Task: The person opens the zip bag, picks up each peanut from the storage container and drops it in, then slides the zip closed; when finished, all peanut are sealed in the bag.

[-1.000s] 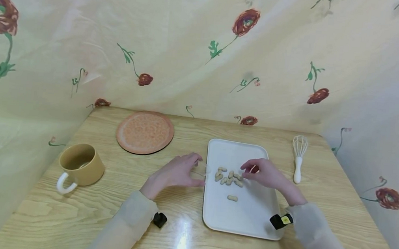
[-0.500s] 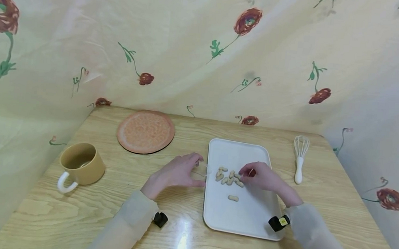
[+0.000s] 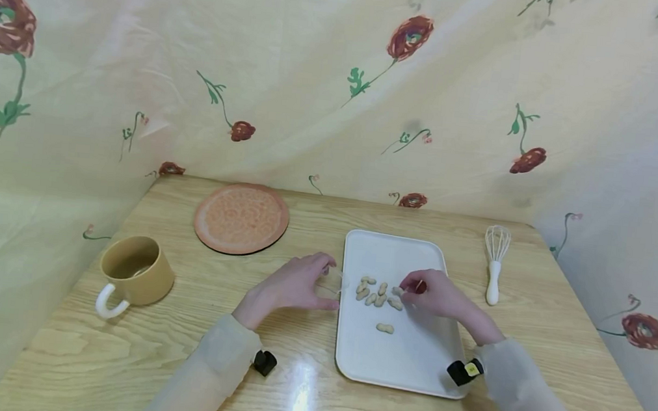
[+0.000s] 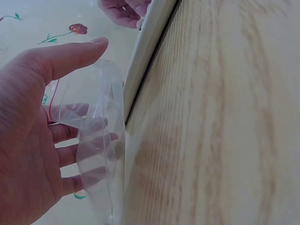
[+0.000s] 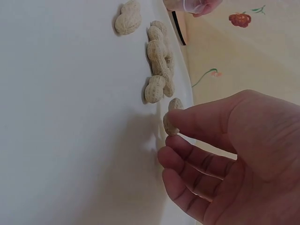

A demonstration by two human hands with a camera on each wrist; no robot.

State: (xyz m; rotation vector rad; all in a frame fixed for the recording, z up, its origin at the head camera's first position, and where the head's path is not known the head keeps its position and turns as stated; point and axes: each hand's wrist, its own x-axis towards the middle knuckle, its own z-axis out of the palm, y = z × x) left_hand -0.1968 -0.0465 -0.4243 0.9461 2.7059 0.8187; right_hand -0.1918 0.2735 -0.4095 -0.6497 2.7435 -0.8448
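Note:
Between the thumb and fingers of my right hand (image 3: pixel 441 297) is a peanut (image 5: pixel 170 123) in its shell, pinched just over the white tray (image 3: pixel 389 357). Several more peanuts (image 3: pixel 379 298) lie loosely grouped on the tray. One single peanut (image 3: pixel 385 328) sits apart, nearer to me. My left hand (image 3: pixel 293 284) is beside the tray's left edge, holding a clear zip bag (image 4: pixel 101 140). Its thumb and fingers are spread around the bag's mouth, where a red zip line shows. Some of its fingers are seen through the plastic.
A tan mug (image 3: pixel 137 273) with a white handle stands at the left. Behind the left hand lies a round orange-patterned mat (image 3: pixel 241 219). A white whisk (image 3: pixel 494 272) lies right of the tray. Flowered cloth (image 3: pixel 294 65) hangs behind the wooden table (image 3: pixel 266 383).
My right hand came down to the peanuts' right side, took one between thumb and fingers, and drew slightly right with it. The left hand and bag stayed in place.

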